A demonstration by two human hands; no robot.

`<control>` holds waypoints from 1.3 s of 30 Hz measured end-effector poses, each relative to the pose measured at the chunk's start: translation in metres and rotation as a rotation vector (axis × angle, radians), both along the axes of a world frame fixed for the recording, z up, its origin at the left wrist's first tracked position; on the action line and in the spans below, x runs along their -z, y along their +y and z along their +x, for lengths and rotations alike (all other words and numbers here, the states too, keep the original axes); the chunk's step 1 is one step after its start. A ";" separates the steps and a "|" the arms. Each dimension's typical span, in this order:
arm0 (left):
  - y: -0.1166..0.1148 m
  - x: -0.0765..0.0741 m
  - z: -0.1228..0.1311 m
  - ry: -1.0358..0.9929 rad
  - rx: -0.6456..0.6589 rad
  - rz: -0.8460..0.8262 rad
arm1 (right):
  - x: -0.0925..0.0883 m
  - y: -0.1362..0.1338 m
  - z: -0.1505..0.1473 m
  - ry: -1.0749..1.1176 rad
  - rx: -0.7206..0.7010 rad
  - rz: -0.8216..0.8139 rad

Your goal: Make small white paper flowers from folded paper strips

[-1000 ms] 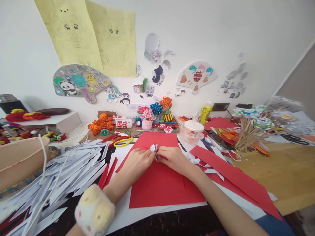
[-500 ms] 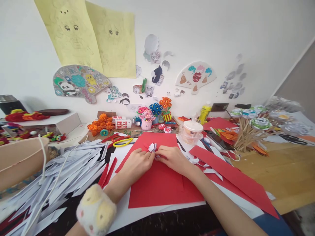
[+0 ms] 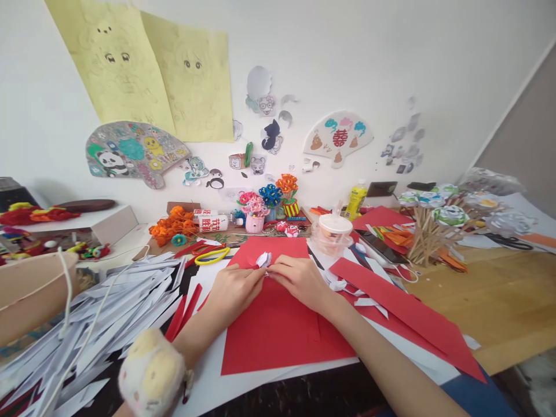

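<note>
A small white folded paper piece (image 3: 263, 259) is pinched between both hands above red paper sheets (image 3: 269, 341). My left hand (image 3: 237, 289) has its fingers curled against the lower left of the piece, a bit of red paper showing beside them. From the right, my right hand (image 3: 299, 279) meets it with thumb and fingertips pressed together at the piece's base. The fingertips of both hands nearly touch. A plush yellow and white band (image 3: 150, 370) sits around the left wrist.
Many white paper strips (image 3: 121, 307) lie at left beside a beige basket (image 3: 30, 289). Yellow-handled scissors (image 3: 212, 256) lie behind the left hand. A lidded plastic cup (image 3: 334, 229), a phone (image 3: 382, 248) and paper flowers on sticks (image 3: 428, 231) stand or lie at right.
The view has shifted slightly, so the scene sits a little further left. The hands have drawn closer together around the white paper, and the left wrist has turned slightly.
</note>
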State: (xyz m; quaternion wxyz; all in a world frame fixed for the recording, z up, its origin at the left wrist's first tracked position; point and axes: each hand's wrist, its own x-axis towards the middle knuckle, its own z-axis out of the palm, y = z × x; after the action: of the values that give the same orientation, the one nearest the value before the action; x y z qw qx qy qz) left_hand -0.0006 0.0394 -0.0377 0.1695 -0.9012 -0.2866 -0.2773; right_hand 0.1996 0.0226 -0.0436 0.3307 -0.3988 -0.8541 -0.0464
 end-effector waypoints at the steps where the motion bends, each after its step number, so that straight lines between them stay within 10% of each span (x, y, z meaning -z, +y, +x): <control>1: 0.000 0.000 0.000 -0.036 0.000 -0.013 | 0.000 0.000 0.000 0.007 0.001 0.006; 39: -0.004 0.003 0.004 -0.227 -0.030 -0.167 | 0.000 0.000 -0.001 0.185 -0.061 -0.040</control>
State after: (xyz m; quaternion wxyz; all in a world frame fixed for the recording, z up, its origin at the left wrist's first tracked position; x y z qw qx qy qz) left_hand 0.0038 0.0358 -0.0410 0.0645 -0.8707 -0.3394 -0.3501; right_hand 0.1985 0.0226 -0.0435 0.4013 -0.3819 -0.8323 0.0178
